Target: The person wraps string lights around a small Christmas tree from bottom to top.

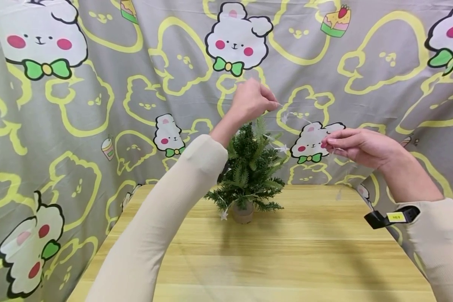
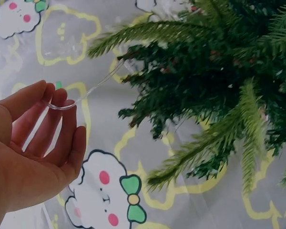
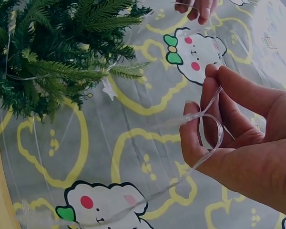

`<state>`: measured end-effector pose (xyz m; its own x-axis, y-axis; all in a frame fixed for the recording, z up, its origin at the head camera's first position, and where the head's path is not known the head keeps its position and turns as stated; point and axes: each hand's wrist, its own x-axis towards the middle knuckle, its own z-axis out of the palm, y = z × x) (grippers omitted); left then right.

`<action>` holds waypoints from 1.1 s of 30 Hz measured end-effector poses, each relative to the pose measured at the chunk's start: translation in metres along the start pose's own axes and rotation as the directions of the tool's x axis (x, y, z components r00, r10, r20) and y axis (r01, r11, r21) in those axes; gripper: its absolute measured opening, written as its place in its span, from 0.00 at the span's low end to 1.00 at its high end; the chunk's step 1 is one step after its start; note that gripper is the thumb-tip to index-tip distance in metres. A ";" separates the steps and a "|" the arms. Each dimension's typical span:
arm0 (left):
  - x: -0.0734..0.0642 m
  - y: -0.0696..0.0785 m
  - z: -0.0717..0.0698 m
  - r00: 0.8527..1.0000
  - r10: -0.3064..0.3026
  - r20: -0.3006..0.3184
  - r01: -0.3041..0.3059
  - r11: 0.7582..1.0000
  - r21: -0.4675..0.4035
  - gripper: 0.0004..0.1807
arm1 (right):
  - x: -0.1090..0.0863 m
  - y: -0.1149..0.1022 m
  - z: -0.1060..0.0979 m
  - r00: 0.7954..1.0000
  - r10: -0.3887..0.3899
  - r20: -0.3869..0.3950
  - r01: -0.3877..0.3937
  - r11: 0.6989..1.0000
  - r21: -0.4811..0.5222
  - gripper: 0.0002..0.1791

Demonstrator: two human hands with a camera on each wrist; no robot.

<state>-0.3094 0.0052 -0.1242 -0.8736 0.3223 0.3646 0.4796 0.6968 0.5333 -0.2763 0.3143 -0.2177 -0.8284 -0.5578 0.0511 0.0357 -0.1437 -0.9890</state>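
A small artificial Christmas tree (image 1: 251, 172) stands upright in a round base (image 1: 243, 212) on the table. Clear string lights with star-shaped bulbs wind around its branches; one star (image 1: 224, 215) hangs by the base, another star (image 1: 282, 148) at the upper right. Above the treetop, my left hand (image 1: 252, 100) pinches the thin wire between thumb and fingertips. The left wrist view has this wire (image 2: 93, 89) running from the fingers into the branches. Right of the tree, my right hand (image 1: 366, 147) pinches a further stretch of wire (image 3: 220, 136), which loops over its fingers and trails down.
The wooden table (image 1: 287, 260) reaches toward me under both arms. A grey curtain (image 1: 196, 105) printed with rabbits and yellow outlines hangs behind the table and along its sides. A black strap (image 1: 392, 216) sits at the right wrist.
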 end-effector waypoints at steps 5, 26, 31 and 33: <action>-0.004 -0.001 0.005 1.000 0.002 0.009 -0.002 1.000 0.009 0.06 | 0.001 0.004 -0.001 1.000 -0.011 -0.020 0.011 1.000 0.015 0.19; -0.010 0.008 0.011 0.999 -0.001 0.045 0.001 1.000 -0.001 0.07 | 0.006 0.017 -0.004 0.995 -0.063 0.076 0.069 0.994 -0.083 0.20; -0.009 0.005 0.012 0.999 0.003 0.037 -0.003 1.000 -0.007 0.06 | 0.005 0.016 0.000 0.998 -0.039 0.039 0.043 0.993 -0.108 0.20; -0.009 0.004 0.011 1.000 -0.008 0.016 0.008 1.000 -0.002 0.06 | 0.004 0.015 0.002 1.000 -0.009 0.003 0.010 0.993 -0.120 0.19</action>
<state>-0.3008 0.0120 -0.1338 -0.8787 0.3266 0.3482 0.4726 0.6981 0.5379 -0.2780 0.3076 -0.2319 -0.8269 -0.5590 0.0609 -0.0399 -0.0497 -0.9980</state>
